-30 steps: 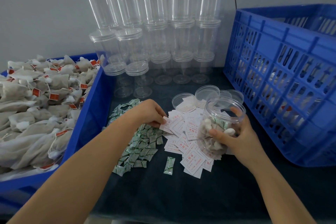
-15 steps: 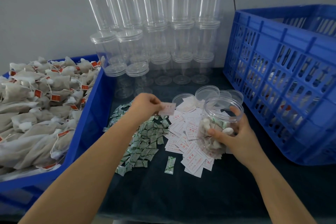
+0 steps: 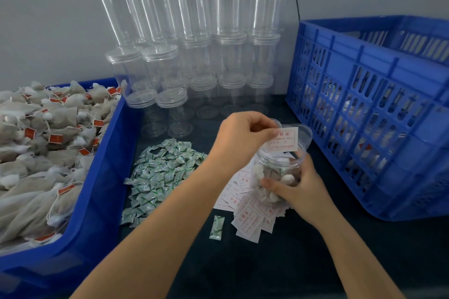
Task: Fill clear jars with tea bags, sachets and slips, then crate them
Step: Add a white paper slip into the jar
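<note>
Slip (image 3: 284,139), lifted off the pile (image 3: 250,216), now over jar (image 3: 279,177) mouth, pinched in left hand (image 3: 243,139) fingers; right hand (image 3: 301,187) fingers curl round the jar, right of sachets (image 3: 160,172); insertion judged next.

Left hand (image 3: 243,139): pinches a white slip (image 3: 284,139) over the open jar's mouth.
Right hand (image 3: 297,184): grips the clear jar (image 3: 279,172) of tea bags.
Worktop's left edge: blue bin (image 3: 97,189) heaped with tea bags.
Right edge: blue crate (image 3: 369,109).
</note>
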